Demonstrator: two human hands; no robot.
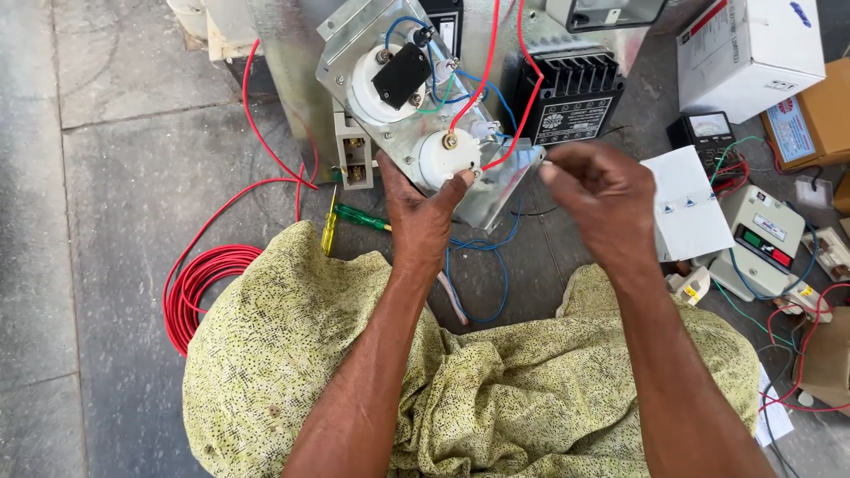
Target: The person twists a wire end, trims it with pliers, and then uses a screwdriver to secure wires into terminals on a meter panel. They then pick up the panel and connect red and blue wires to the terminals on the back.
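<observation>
Metal panel (416, 97) with two white round meters, tilted on the floor (133, 177), steadied by left hand (421, 208), fingers closed on its lower edge. Right hand (598, 190): fingers pinched at a red wire (522, 111) end; contents unclear. Advice: hold panel firm, guide wire squarely. Terminals partly hidden.

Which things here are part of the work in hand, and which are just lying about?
In hand: metal panel with round white meters, gripped by left hand; red wire near right hand.

Lying about: red wire coil, green screwdriver, white box, analogue multimeter.
</observation>
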